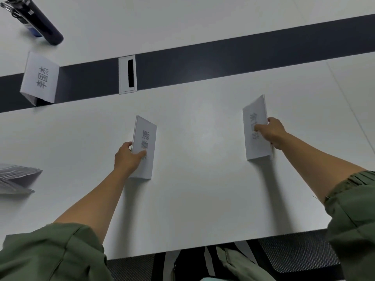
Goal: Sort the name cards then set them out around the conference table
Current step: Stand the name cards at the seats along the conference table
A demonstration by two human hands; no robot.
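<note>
Two folded white name cards stand on the white conference table [203,199]. My left hand [126,157] grips the middle card [147,138], thumb on its printed face and fingers behind. My right hand [273,131] grips the right card [256,118] the same way, thumb across the printed characters. A third name card [40,78] stands alone at the far left, on the dark strip. A stack of folded name cards [16,179] lies at the left edge.
A dark strip [223,63] runs across the table, with a white cable grommet [127,75] set in it. A dark bottle [38,21] stands at the far left corner. The table's near edge and a mesh chair [294,258] are below.
</note>
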